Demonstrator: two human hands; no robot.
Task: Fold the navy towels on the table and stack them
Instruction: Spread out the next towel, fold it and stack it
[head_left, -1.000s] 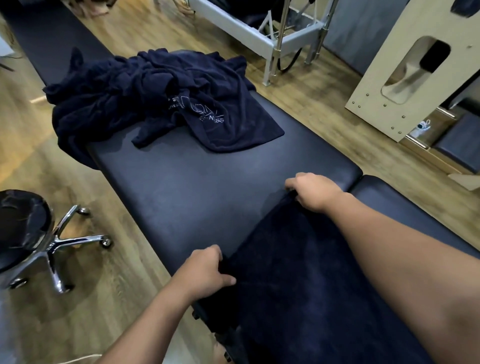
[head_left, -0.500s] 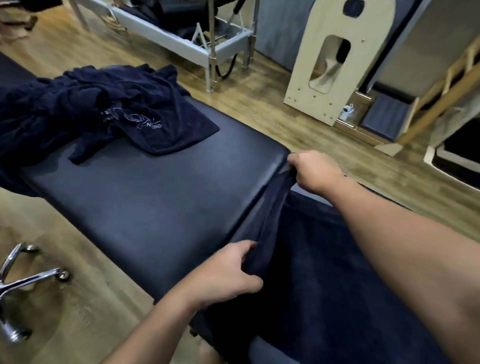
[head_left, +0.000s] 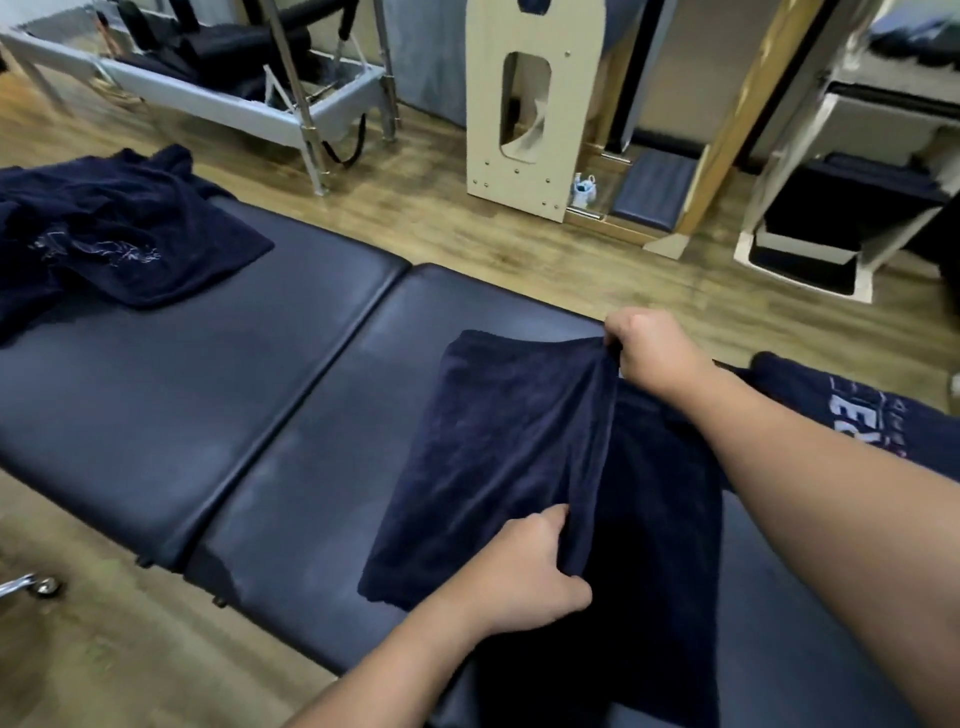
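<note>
- I see my left hand (head_left: 524, 577) gripping the near end of a raised fold in the navy towel (head_left: 498, 457), fingers curled round the cloth.
- My right hand (head_left: 649, 348) pinches the far end of that same fold; its fingertips are buried in the fabric.
- The towel lies on the padded worktop (head_left: 218, 410), just right of the seam (head_left: 306, 400) between the cushions; its right half is in deep shadow under my forearm, so I cannot make out its edge.
- A heap of unfolded towels (head_left: 109, 234) sits well left of the seam, cut off by the frame.
- Another navy towel with pale lettering (head_left: 857, 415) lies far right of the seam, partly hidden by my right arm; the letters are unreadable.
</note>
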